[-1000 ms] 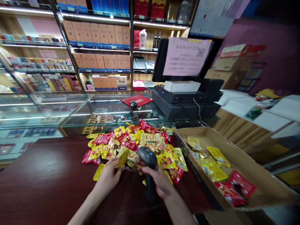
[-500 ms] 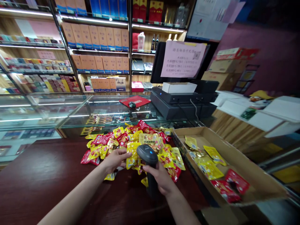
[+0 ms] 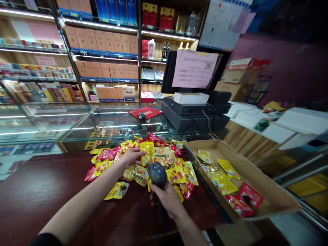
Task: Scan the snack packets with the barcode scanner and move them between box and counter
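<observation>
The counter (image 3: 38,194) bears many packets (image 3: 176,176), perhaps unscanned; a box (image 3: 271,198) holds few. The left hand (image 3: 132,158) pinches a yellow packet (image 3: 147,155), the right hand (image 3: 168,200) grips a scanner (image 3: 156,173).

Person's left hand (image 3: 132,157) has moved the yellow packet (image 3: 147,153) from just beside the scanner (image 3: 157,174) head to beyond it, over the pile (image 3: 109,152). Gold packet (image 3: 138,173) just left of scanner now uncovered. Black sleeve (image 3: 47,239) now showing, well left of scanner.
</observation>
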`<state>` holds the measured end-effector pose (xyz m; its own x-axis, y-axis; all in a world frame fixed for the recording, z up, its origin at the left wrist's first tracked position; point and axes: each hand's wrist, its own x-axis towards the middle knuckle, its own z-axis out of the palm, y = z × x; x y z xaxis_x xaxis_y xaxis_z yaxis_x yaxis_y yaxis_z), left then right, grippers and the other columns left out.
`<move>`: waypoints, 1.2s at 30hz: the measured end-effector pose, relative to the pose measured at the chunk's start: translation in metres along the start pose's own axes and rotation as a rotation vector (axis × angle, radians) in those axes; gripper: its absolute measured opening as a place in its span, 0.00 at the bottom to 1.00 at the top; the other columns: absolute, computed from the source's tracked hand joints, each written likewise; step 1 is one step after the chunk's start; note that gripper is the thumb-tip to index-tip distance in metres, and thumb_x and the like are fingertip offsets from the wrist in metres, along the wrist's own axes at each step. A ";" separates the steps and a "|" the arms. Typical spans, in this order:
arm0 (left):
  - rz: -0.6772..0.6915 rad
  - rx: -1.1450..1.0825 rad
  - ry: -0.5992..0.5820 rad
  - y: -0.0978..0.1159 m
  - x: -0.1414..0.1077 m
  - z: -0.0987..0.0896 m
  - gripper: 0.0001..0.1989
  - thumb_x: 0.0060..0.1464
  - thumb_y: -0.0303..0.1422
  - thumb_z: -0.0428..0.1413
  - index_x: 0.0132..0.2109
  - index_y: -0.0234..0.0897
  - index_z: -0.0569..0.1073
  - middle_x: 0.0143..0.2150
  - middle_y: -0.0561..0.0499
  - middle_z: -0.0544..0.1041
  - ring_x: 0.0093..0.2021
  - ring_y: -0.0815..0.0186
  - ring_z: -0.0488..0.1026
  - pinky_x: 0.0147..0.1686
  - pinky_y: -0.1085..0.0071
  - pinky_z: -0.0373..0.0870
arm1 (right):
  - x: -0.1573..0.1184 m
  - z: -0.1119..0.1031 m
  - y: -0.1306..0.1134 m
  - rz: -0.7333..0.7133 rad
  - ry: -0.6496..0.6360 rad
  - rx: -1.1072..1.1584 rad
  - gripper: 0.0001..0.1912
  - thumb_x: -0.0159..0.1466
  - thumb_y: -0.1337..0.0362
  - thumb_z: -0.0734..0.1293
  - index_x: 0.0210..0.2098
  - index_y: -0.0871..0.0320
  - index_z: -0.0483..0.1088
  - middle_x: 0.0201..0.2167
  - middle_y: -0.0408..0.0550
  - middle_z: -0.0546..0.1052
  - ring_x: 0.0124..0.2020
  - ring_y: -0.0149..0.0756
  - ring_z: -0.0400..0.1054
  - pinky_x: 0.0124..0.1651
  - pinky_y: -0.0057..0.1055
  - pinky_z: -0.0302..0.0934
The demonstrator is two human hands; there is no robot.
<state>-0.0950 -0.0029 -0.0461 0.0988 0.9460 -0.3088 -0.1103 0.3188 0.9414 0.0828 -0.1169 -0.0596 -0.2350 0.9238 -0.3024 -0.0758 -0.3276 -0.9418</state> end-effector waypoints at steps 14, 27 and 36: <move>0.005 -0.009 -0.058 0.007 0.002 0.006 0.19 0.35 0.37 0.69 0.30 0.32 0.70 0.28 0.50 0.75 0.27 0.66 0.75 0.24 0.70 0.76 | 0.004 0.008 0.006 -0.065 0.005 -0.080 0.20 0.51 0.48 0.69 0.29 0.58 0.65 0.11 0.37 0.64 0.12 0.28 0.57 0.16 0.25 0.54; -0.007 -0.046 -0.061 0.007 0.005 0.008 0.17 0.37 0.35 0.68 0.33 0.31 0.73 0.31 0.47 0.77 0.31 0.62 0.77 0.26 0.68 0.77 | 0.004 0.007 0.004 -0.064 0.021 -0.080 0.20 0.51 0.48 0.69 0.30 0.57 0.63 0.11 0.37 0.65 0.12 0.28 0.58 0.16 0.25 0.55; 0.002 0.034 0.055 0.007 0.006 0.009 0.21 0.32 0.37 0.69 0.34 0.32 0.74 0.27 0.51 0.75 0.27 0.69 0.73 0.20 0.77 0.68 | 0.004 0.006 0.005 -0.064 0.024 -0.063 0.20 0.51 0.47 0.69 0.30 0.57 0.64 0.11 0.37 0.65 0.12 0.27 0.57 0.16 0.25 0.55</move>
<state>-0.0864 0.0042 -0.0395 0.0444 0.9486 -0.3135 -0.0770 0.3161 0.9456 0.0758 -0.1163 -0.0650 -0.2081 0.9472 -0.2440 -0.0287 -0.2552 -0.9665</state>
